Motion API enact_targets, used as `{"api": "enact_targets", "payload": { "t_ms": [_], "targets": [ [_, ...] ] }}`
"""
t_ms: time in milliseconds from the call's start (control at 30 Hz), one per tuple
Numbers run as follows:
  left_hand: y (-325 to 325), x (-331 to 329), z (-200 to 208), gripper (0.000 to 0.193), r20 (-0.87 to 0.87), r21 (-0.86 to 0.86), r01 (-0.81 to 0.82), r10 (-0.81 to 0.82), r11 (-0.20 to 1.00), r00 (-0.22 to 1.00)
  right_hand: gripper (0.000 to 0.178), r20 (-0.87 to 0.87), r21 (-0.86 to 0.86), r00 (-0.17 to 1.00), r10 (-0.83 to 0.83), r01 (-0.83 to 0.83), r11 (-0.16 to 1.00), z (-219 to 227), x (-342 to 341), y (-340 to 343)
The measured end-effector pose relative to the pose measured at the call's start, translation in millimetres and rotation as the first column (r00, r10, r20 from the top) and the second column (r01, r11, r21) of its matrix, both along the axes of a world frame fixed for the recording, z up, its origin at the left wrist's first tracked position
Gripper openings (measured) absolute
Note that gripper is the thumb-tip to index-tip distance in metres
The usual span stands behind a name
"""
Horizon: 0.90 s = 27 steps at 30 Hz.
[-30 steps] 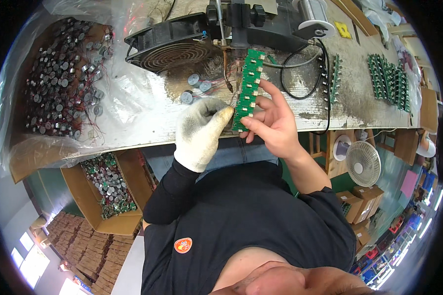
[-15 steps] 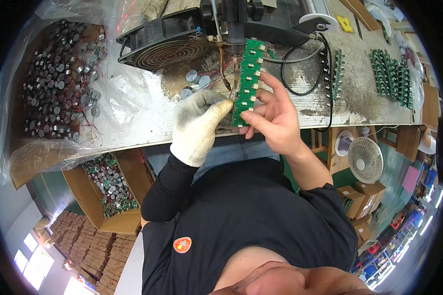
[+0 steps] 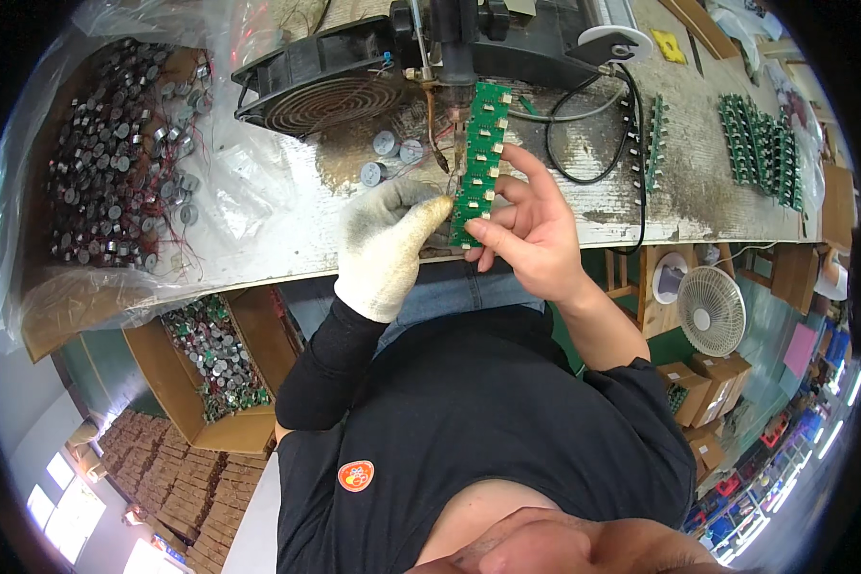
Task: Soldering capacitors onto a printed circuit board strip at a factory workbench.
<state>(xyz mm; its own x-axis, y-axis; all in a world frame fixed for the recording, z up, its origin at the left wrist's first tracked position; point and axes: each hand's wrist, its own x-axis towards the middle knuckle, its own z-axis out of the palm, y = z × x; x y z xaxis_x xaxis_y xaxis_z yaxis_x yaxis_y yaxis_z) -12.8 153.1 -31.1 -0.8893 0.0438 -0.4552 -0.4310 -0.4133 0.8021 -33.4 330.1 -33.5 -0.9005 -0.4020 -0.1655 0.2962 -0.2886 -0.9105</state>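
Observation:
A long green circuit board strip [image 3: 483, 153] with several pale connectors stands nearly lengthwise before me, under the soldering fixture. My right hand [image 3: 540, 225], bare, grips its lower right edge between thumb and fingers. At the strip's lower left edge, my left hand [image 3: 383, 244], in a white glove with a greyish palm, is closed in a pinch. What lies between its fingertips is too small to make out. Just above the pinch, the tip of a thin copper-coloured soldering rod [image 3: 440, 158] comes down beside the board. Several small round silver motors [image 3: 385, 143] lie beyond the gloved hand.
A plastic-lined box [image 3: 105, 163] of wired motors sits at the left. A black fan [image 3: 330, 100] stands behind my left hand. A black cable [image 3: 560, 163] loops right of the board. More board strips [image 3: 761, 148] lie far right. Below the bench edge is a carton [image 3: 177, 383].
The board's far end has dropped slightly toward me. The loose motors by the gloved hand appear a little further right. Both hands keep nearly the same place and hold.

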Motion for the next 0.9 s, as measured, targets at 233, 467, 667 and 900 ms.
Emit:
{"api": "enact_targets", "payload": {
  "t_ms": [233, 467, 667, 900],
  "targets": [
    [1, 1, -2, 0.012, -0.103, -0.191, -0.023, 0.003, 0.981, 0.995, 0.072, -0.002, 0.0, 1.0, 0.003, -0.003, 1.0, 0, 3, -1],
    [1, 0, 3, 0.013, -0.125, -0.273, -0.033, -0.002, 0.961, 0.992, 0.071, 0.028, -0.005, 1.0, 0.006, -0.006, 1.0, 3, 0, -1],
    [5, -2, 4, 0.012, -0.109, -0.233, -0.016, -0.009, 0.972, 0.994, 0.072, 0.001, -0.002, 1.0, -0.004, 0.004, 1.0, 0, 2, 1],
    [7, -3, 7, 0.01, -0.111, -0.219, -0.01, -0.015, 0.976, 0.994, 0.073, -0.018, -0.001, 1.0, -0.006, 0.006, 1.0, 5, 2, 3]
  ]
}}
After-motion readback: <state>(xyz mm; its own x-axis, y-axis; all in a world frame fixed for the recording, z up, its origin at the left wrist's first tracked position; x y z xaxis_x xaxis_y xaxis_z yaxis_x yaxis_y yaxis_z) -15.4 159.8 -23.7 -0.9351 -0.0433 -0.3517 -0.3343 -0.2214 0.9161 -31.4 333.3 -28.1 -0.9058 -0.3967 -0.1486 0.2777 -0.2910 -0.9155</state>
